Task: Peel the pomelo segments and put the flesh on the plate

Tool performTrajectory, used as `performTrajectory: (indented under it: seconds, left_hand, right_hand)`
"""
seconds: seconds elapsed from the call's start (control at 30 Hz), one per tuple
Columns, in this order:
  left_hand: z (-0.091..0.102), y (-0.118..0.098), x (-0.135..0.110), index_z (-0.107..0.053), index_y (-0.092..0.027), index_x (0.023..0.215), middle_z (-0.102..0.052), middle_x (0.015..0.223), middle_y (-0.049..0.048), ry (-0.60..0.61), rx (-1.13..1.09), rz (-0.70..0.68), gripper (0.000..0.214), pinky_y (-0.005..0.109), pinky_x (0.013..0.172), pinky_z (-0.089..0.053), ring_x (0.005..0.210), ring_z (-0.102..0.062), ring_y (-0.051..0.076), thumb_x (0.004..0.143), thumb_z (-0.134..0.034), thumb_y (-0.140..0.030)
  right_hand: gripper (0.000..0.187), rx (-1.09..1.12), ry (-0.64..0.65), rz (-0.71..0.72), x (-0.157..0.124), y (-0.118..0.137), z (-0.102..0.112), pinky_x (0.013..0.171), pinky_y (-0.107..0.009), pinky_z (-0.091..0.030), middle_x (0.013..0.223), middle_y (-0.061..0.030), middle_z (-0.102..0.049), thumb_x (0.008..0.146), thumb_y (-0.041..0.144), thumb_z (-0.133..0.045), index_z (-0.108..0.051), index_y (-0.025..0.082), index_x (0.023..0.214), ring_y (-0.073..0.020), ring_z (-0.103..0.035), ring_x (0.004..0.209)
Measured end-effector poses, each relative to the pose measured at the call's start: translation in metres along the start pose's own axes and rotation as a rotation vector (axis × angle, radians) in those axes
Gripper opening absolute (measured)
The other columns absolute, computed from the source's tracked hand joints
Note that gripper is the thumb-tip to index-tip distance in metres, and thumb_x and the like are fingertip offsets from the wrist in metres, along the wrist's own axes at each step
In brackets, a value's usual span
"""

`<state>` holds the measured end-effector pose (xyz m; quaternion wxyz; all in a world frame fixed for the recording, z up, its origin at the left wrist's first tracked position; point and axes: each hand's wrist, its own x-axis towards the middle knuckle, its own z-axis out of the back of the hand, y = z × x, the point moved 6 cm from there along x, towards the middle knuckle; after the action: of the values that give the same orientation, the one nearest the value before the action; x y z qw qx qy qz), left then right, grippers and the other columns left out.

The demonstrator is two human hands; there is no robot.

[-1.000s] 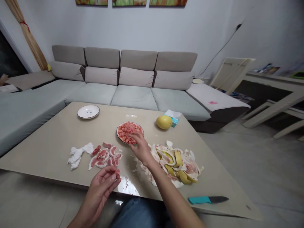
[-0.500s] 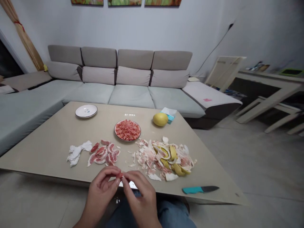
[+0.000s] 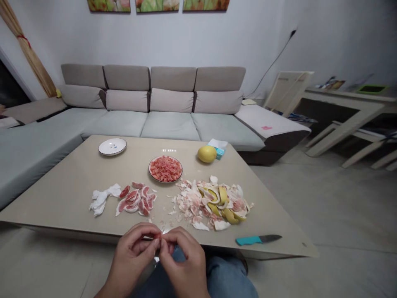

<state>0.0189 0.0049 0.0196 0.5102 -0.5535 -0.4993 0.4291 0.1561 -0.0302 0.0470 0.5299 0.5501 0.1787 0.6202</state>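
Near the table's front edge, my left hand (image 3: pixel 135 254) and my right hand (image 3: pixel 182 258) meet fingertip to fingertip. Both pinch a small red piece of pomelo flesh (image 3: pixel 157 236), mostly covered by the fingers. Just beyond them lies a group of pomelo segments (image 3: pixel 136 199), red inside with white skin. To the right spreads a heap of yellow rind, white pith and pinkish membrane peelings (image 3: pixel 194 203). Farther back, a dark-rimmed plate (image 3: pixel 154 176) carries a pile of red pomelo flesh (image 3: pixel 166 169).
A knife (image 3: pixel 259 239) with a turquoise handle lies at the front right edge. A whole yellow pomelo (image 3: pixel 207 154) sits beside a tissue pack (image 3: pixel 219 150). Crumpled white tissue (image 3: pixel 102 199) is at left, a white plate (image 3: pixel 108 148) behind. A sofa (image 3: pixel 170 124) borders the table (image 3: pixel 68 186).
Both hands sit slightly lower in view, and the fingertips have come closer together around the red piece. The view has shifted a little; the things on the table stay put.
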Motion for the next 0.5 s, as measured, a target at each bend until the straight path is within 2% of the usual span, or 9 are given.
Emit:
performTrajectory:
  seconds: [0.27,0.5]
  left_hand:
    - [-0.005,0.006,0.002,-0.076,-0.016,0.074,-0.071,0.065,0.0041,0.027,-0.162,0.234,0.026,0.022,0.059,-0.054,0.058,-0.063,0.014,0.059,-0.086,-0.035]
    - [-0.005,0.008,0.004,-0.077,-0.016,0.077,-0.07,0.06,0.0026,0.088,-0.178,0.292,0.029,0.022,0.056,-0.051,0.055,-0.061,0.012,0.06,-0.085,-0.038]
  right_hand:
    - [0.016,0.135,0.063,-0.164,0.0,-0.007,-0.001,0.056,-0.022,-0.045,0.062,-0.0004,-0.064,0.075,0.009,-0.056,-0.064,0.018,0.064,-0.0133,-0.058,0.056]
    - [0.016,0.237,0.168,-0.315,0.0,-0.015,-0.005,0.056,-0.023,-0.045,0.061,-0.0021,-0.065,0.074,0.013,-0.057,-0.066,0.017,0.062,-0.0146,-0.057,0.057]
